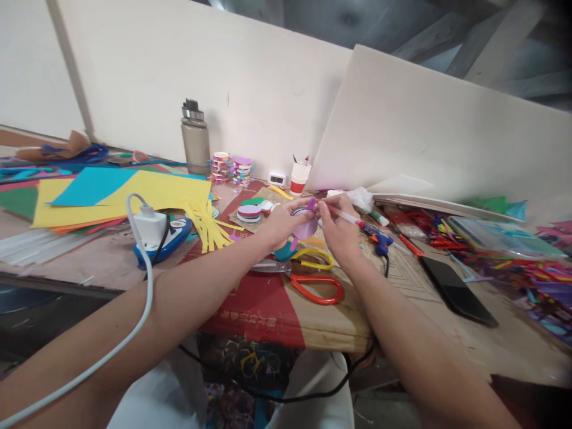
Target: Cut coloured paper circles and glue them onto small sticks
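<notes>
Near the middle of the view, my left hand point(283, 224) is closed on a purple foam disc point(306, 226) with small purple tabs at its edge. My right hand point(338, 229) meets it at the disc's upper right, fingers closed round a red and clear pen point(346, 216) whose tip points at the disc. Below the hands lie orange-red handled scissors point(318, 289) and yellow-handled scissors point(315, 260), on red and brown cardboard point(263, 307). A blue glue gun point(381, 241) rests right of my right hand. Stacked foam discs point(249, 213) sit to the left of my left hand.
A bottle point(195, 138), decorated stacks point(220, 168), a paper cup point(300, 177) and a small clock point(277, 179) stand behind. Coloured sheets point(170, 189) and a power strip point(180, 233) with a white cable lie left; a phone point(456, 290) and colourful scraps point(531, 277) lie right.
</notes>
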A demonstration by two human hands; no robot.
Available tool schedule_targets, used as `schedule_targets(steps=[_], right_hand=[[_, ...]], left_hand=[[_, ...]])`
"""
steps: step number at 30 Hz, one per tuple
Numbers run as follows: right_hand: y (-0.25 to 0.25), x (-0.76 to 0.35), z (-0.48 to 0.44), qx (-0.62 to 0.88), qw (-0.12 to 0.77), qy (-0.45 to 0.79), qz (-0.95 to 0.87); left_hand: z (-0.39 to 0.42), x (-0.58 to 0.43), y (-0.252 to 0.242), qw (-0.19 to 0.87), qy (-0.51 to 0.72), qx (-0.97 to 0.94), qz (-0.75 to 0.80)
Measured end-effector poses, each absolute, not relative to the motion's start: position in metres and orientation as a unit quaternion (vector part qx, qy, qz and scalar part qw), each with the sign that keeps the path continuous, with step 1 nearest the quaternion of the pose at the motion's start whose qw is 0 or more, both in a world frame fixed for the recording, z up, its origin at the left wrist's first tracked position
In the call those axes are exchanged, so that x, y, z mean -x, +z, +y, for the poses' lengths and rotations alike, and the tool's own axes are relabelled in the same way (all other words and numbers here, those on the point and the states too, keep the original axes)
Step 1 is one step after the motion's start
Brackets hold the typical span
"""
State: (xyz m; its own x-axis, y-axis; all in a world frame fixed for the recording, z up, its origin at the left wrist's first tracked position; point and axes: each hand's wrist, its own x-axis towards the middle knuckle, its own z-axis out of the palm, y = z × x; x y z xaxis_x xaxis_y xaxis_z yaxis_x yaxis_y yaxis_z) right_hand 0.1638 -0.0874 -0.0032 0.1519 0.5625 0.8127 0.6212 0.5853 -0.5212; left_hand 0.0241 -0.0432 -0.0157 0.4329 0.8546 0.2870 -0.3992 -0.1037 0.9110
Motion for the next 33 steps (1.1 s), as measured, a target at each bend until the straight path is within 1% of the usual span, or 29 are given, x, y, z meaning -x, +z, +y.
schedule_targets(steps=[24, 28, 33], right_hand=[[-0.003, -0.164, -0.086, 0.469, 0.601, -0.032, -0.646], [-0.003, -0.164, -0.086, 0.457, 0.614, -0.027, -0.643], [0.003, -0.163, -0.091, 0.445, 0.603, -0.075, -0.658]], left_hand=[[-0.045, -0.025, -0.012, 0.659, 0.495, -0.531, 0.198], [-0.047, -0.024, -0.009, 0.664, 0.494, -0.525, 0.2], [-0.041, -0.019, -0.005, 0.664, 0.502, -0.493, 0.254]])
